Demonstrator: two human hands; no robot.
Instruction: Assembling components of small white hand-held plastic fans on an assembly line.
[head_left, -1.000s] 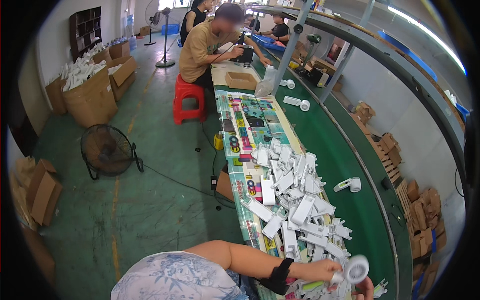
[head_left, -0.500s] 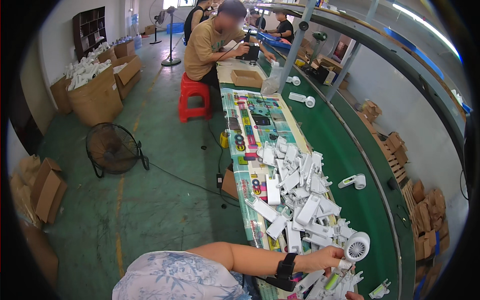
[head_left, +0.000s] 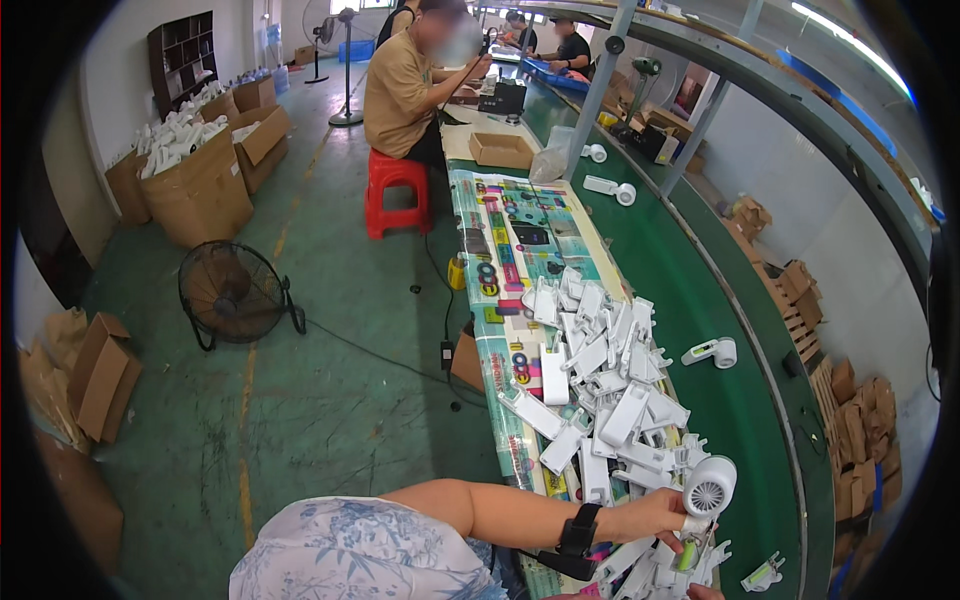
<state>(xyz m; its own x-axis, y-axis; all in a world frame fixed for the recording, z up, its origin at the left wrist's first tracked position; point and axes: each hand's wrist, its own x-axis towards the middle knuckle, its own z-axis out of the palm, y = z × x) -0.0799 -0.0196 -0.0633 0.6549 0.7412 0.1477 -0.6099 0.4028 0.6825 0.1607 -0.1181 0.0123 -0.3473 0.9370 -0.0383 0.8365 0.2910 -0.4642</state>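
My left hand [head_left: 655,515] is closed around the neck of a white handheld fan [head_left: 710,487]. Its round grilled head faces up toward me, and a green battery cell [head_left: 686,556] shows in the opened handle below. Only the fingertips of my right hand [head_left: 704,592] show at the lower edge, close to the handle's lower end; their grip is hidden. Beneath and beyond my left hand, a heap of white plastic handle shells [head_left: 625,415] covers the near part of the table.
A green conveyor belt [head_left: 690,290] runs along the right, carrying a fan unit [head_left: 711,352] and a small part with a green cell [head_left: 763,572]. A co-worker sits farther up on a red stool [head_left: 397,190], beside a cardboard tray [head_left: 501,150]. A floor fan [head_left: 232,295] stands left.
The fan in my left hand has tilted a little, its handle and green cell swinging right. The seated co-worker's hand has drawn back from the belt side. The whole view has shifted slightly.
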